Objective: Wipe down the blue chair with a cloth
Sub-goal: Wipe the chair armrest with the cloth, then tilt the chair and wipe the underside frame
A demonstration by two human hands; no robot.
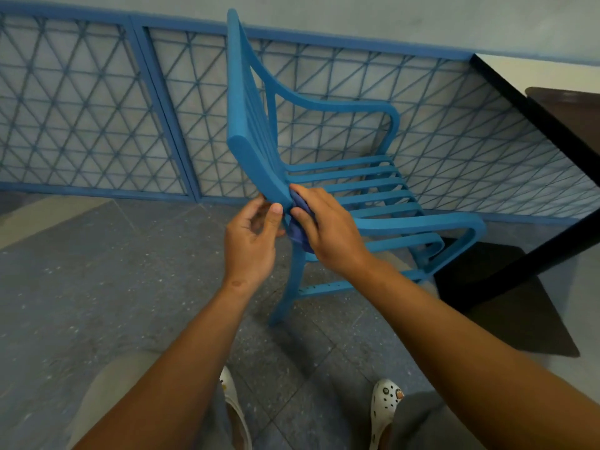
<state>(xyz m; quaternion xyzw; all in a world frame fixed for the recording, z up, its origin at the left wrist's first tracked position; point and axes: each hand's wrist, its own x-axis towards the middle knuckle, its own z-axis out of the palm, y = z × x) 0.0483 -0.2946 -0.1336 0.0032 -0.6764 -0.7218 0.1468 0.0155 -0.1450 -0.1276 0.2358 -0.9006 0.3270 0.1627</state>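
A blue slatted chair (341, 186) with armrests stands on the grey floor, seen from its left rear side. My right hand (328, 228) presses a dark blue cloth (300, 230) against the near lower end of the backrest, where it meets the rear leg. Most of the cloth is hidden under that hand. My left hand (253, 238) holds the same backrest edge from the outer side, thumb forward and fingers curled behind it.
A blue metal lattice railing (97, 108) runs behind the chair. A dark table (565, 131) and its black frame stand at the right, close to the chair's front. My feet in white clogs (386, 407) are on the speckled floor below.
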